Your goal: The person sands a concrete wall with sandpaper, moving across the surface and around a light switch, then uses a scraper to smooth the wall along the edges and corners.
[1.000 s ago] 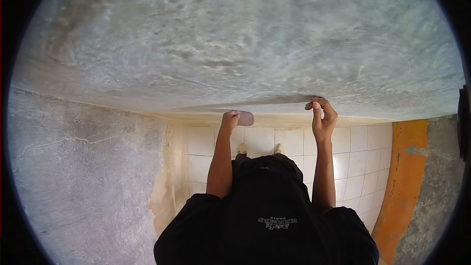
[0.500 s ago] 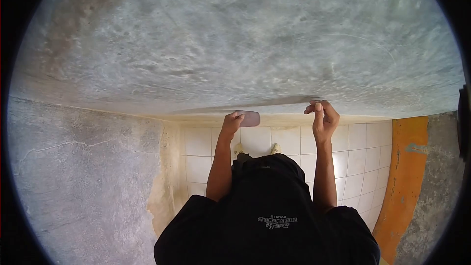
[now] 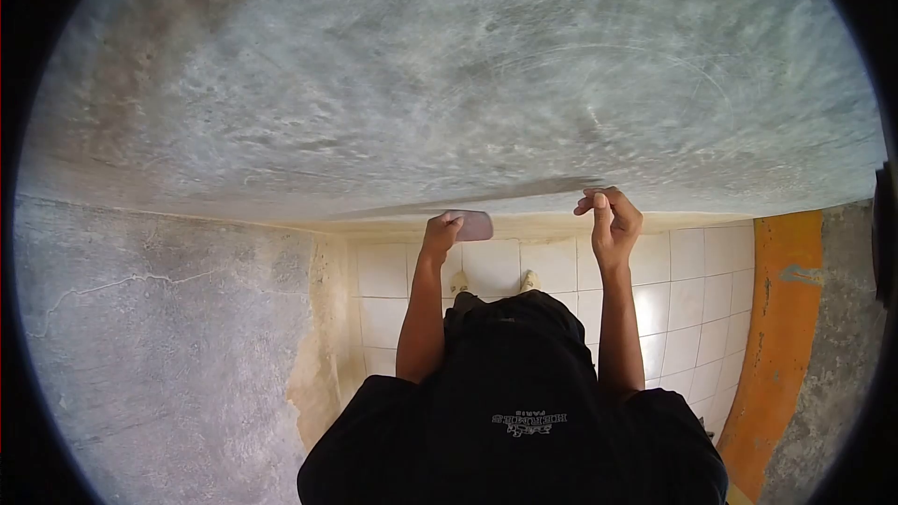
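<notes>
My left hand (image 3: 441, 236) is closed on a flat, rounded, grey-purple pad (image 3: 474, 225), with the thumb on its near face. The pad is close to the lower part of the grey wall (image 3: 449, 84); whether it touches the wall cannot be made out. Farther right, my right hand (image 3: 615, 224) is raised by the same wall, its fingers curled in and the thumb near the fingertips. Anything between those fingers is too small or hidden to tell.
Another grey wall with a thin crack (image 3: 168, 318) stands on the left, with a bare yellowish strip (image 3: 327, 327) at its edge. White floor tiles (image 3: 687, 290) lie below. An orange band (image 3: 781, 318) runs down the right side. Two light-coloured feet (image 3: 530, 281) show under the black shirt.
The view has shifted slightly, so floor and walls sit a little differently. My right hand appears slightly farther left. My left hand still holds the pad in nearly the same place.
</notes>
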`<state>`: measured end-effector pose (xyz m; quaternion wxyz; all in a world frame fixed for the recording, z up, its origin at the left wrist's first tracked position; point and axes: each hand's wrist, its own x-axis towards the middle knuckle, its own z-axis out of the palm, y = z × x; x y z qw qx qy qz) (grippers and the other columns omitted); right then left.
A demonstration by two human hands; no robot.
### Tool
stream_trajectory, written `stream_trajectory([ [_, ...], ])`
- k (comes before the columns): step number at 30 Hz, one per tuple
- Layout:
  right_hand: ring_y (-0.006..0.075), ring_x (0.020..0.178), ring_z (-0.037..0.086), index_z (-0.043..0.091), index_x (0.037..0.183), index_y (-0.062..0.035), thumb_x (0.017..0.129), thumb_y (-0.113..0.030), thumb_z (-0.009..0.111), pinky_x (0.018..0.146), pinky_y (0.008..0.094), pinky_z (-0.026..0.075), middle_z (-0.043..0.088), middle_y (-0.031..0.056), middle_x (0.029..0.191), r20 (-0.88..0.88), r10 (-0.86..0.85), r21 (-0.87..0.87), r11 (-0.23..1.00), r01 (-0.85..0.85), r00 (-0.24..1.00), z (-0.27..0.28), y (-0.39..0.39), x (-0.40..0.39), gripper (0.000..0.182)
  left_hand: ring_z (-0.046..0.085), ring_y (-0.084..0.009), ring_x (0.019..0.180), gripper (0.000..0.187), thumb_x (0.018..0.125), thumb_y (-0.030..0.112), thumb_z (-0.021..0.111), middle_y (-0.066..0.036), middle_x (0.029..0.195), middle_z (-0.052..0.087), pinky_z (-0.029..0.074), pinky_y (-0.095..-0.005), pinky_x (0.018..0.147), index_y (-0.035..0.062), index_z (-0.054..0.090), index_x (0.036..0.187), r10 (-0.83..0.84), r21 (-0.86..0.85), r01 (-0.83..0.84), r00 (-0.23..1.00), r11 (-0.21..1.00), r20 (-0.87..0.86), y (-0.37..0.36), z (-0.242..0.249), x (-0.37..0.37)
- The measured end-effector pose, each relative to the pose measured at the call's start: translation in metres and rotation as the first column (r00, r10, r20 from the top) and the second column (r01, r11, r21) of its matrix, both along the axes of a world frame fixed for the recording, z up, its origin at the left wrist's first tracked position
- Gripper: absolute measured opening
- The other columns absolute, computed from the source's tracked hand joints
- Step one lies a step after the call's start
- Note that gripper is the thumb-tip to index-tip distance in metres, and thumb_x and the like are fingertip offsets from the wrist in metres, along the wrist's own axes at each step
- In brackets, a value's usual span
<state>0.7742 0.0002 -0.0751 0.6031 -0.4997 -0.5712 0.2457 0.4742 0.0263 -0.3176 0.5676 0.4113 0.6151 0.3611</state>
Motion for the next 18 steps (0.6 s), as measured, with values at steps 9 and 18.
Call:
stream_trajectory([
  [9,0.0147,0.065,0.065,0.067,0.084,0.0028,0.094,-0.011,0.059,0.063,0.0277,0.049,0.067,0.0092,0.069,0.031,-0.005,-0.027,1.0,0.006,1.0,-0.005,0.002,-0.001,0.019,0.048,-0.0093,0.066,0.019,0.087,0.015,0.065,0.001,0.071,0.058,0.041,-0.0297,0.059,-0.0015,0.069,0.094,0.033,-0.038,-0.045,0.963,0.998,-0.266,0.006,0.007,-0.018],
  [18,0.0153,0.065,0.065,0.067,0.085,0.0019,0.094,-0.01,0.059,0.064,0.028,0.05,0.067,0.0088,0.07,0.029,0.023,-0.029,0.999,-0.022,0.999,0.0,0.004,-0.011,0.017,0.048,-0.0103,0.063,0.017,0.085,0.015,0.063,-0.002,0.067,0.059,0.042,-0.033,0.056,-0.0018,0.067,0.084,0.073,-0.006,-0.075,0.985,0.997,-0.156,0.006,-0.002,-0.03],
])
